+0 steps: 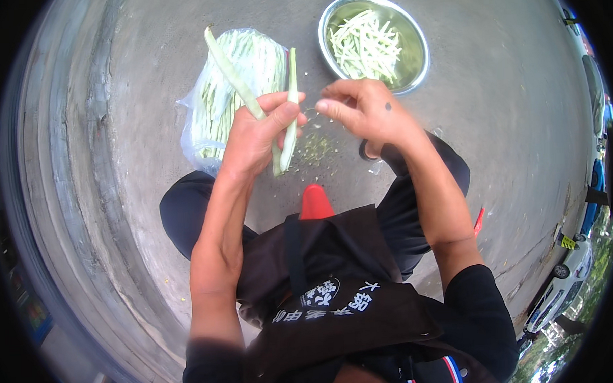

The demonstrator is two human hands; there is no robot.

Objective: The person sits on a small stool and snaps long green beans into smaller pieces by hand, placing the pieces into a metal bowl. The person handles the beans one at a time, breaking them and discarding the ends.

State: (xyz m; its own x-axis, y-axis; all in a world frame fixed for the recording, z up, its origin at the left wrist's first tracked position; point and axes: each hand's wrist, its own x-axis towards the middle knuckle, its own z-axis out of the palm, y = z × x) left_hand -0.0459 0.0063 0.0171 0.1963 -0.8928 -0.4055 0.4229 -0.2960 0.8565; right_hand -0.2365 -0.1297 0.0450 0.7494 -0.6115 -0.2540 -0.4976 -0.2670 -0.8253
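Note:
My left hand [256, 135] grips two long pale-green flat bean pods. One bean pod [231, 78] slants up to the left past the fingers; the other, narrower bean pod [290, 129] stands nearly upright under my thumb. Just to the right, my right hand [367, 108] hovers with its thumb and fingertips slightly apart, and no object shows between them. Behind my left hand lies a clear plastic bag [251, 54] packed with long green beans. A shiny metal bowl [417, 61] stands beyond my right hand, holding a heap of bean pieces [364, 45].
Small green trimmings [317, 148] litter the concrete ground [496, 109] between my feet. A red plastic seat edge [315, 201] shows between my knees. Concrete steps [82, 148] run along the left; parked cars [562, 279] stand at the far right.

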